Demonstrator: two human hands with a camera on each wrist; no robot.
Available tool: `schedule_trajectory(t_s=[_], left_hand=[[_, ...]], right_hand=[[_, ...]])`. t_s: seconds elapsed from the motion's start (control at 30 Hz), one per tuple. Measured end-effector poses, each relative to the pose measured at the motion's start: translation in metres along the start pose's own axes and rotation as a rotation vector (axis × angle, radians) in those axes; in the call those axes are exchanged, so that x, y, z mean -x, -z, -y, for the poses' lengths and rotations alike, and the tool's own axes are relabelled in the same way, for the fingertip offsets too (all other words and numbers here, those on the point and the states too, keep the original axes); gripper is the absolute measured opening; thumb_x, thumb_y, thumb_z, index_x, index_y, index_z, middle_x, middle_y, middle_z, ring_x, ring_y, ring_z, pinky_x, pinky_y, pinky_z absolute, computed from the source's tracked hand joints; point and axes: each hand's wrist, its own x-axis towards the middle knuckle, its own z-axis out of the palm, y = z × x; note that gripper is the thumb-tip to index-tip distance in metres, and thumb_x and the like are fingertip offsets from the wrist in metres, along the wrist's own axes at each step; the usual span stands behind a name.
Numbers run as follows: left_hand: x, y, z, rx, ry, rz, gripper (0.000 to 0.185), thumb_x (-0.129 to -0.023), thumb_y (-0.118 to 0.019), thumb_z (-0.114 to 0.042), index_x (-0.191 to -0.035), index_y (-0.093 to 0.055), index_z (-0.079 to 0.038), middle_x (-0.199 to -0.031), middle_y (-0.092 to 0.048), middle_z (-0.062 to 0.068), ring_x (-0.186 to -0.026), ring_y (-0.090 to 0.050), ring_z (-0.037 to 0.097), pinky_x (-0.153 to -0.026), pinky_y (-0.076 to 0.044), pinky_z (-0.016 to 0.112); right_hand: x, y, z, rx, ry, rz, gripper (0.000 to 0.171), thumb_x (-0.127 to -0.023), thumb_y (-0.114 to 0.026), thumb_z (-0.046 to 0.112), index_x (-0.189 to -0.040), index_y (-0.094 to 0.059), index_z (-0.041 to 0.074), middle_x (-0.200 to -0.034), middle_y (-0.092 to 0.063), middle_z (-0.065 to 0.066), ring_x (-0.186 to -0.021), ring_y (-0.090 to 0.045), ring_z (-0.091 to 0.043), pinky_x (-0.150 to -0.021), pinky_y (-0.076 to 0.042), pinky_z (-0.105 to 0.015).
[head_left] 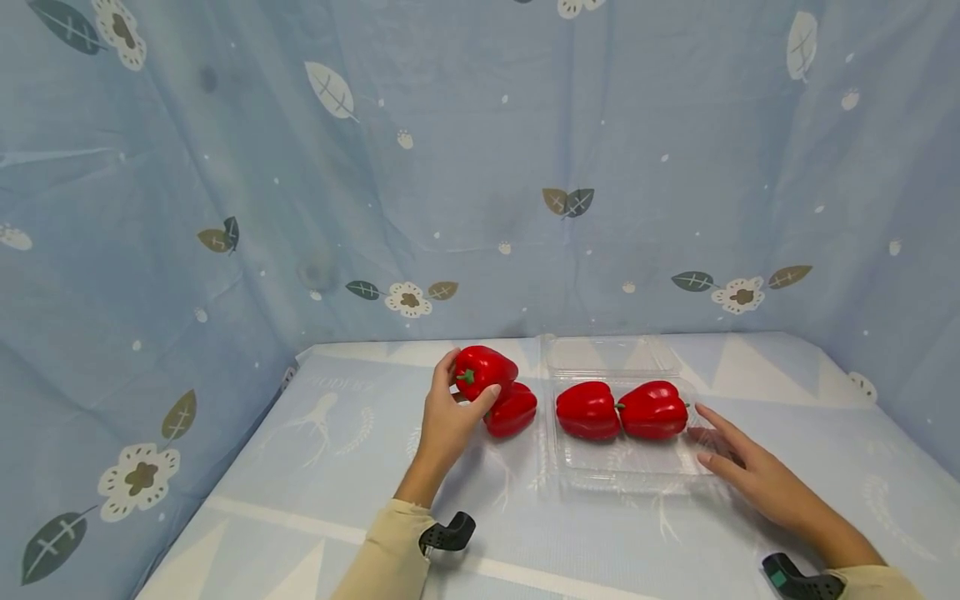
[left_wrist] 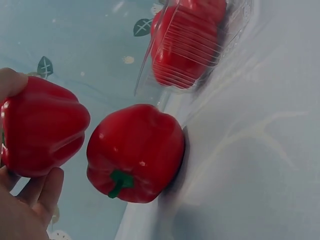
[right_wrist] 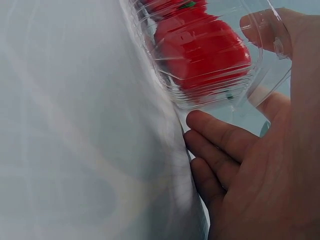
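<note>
My left hand holds a red bell pepper with a green stem, thumb on one side and fingers on the other. A second red bell pepper lies on the table just beneath it; the left wrist view shows the held pepper beside the lying one. Two more peppers, a left one and a right one, lie end to end inside a clear plastic container. At the container's right side is my right hand, fingers spread and loosely extended, thumb and forefinger close against the plastic wall.
The container's clear lid is folded back flat behind it. A pale patterned cloth covers the table. Blue printed curtain hangs along the back and both sides. Each wrist wears a black band.
</note>
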Motion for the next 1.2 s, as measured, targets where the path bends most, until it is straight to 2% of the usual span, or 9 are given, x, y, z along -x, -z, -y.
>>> schedule_trajectory(t_s=[0.3,0.6,0.77,0.87,1.0,1.2], left_hand=[[0.002,-0.006,-0.006,0.022,-0.047,0.010,0.075,-0.078,-0.076,-0.039,-0.142,-0.037,-0.027,-0.133,-0.048,-0.006,-0.117,-0.046,0.019,-0.084,-0.052,0.039],[0.006,-0.015,-0.012,-0.033,-0.025,0.041,0.079,-0.076,-0.076,-0.045,-0.143,-0.036,-0.037,-0.134,-0.045,-0.003,-0.115,-0.047,0.022,-0.080,-0.055,0.040],[0.009,-0.018,-0.012,0.012,-0.052,0.063,0.077,-0.077,-0.076,-0.043,-0.143,-0.037,-0.035,-0.135,-0.046,-0.005,-0.116,-0.048,0.023,-0.082,-0.054,0.040],[0.010,-0.019,-0.013,0.053,-0.051,0.084,0.076,-0.078,-0.076,-0.040,-0.142,-0.036,-0.035,-0.135,-0.047,-0.005,-0.114,-0.050,0.024,-0.084,-0.053,0.040],[0.012,-0.019,-0.021,0.079,-0.026,0.110,0.076,-0.079,-0.077,-0.032,-0.143,-0.035,-0.028,-0.137,-0.048,-0.004,-0.119,-0.049,0.023,-0.089,-0.051,0.041],[0.025,-0.018,-0.047,0.076,0.001,0.161,0.074,-0.081,-0.075,-0.022,-0.143,-0.035,-0.012,-0.138,-0.048,0.005,-0.123,-0.048,0.027,-0.092,-0.049,0.042]], right_hand=[[0.000,0.000,-0.001,0.000,0.010,0.000,0.071,-0.098,-0.050,0.037,-0.154,-0.010,0.019,-0.137,-0.046,-0.025,-0.128,-0.036,-0.051,-0.088,-0.042,-0.065],[0.001,0.001,0.001,-0.020,0.012,0.000,0.070,-0.099,-0.050,0.035,-0.154,-0.010,0.018,-0.138,-0.044,-0.027,-0.126,-0.038,-0.051,-0.088,-0.043,-0.064],[0.003,0.001,0.000,-0.028,0.020,0.005,0.069,-0.099,-0.049,0.034,-0.154,-0.010,0.017,-0.137,-0.045,-0.026,-0.124,-0.042,-0.049,-0.087,-0.045,-0.060],[0.003,0.002,0.000,-0.011,0.009,0.010,0.069,-0.099,-0.048,0.036,-0.154,-0.010,0.018,-0.137,-0.046,-0.025,-0.124,-0.043,-0.047,-0.087,-0.044,-0.062],[0.002,0.003,0.001,0.011,-0.008,0.016,0.070,-0.099,-0.048,0.038,-0.154,-0.010,0.019,-0.138,-0.046,-0.024,-0.123,-0.043,-0.046,-0.088,-0.043,-0.063],[0.002,0.001,0.000,-0.008,0.005,0.006,0.069,-0.099,-0.049,0.036,-0.154,-0.011,0.018,-0.138,-0.045,-0.026,-0.124,-0.041,-0.050,-0.088,-0.044,-0.062]])
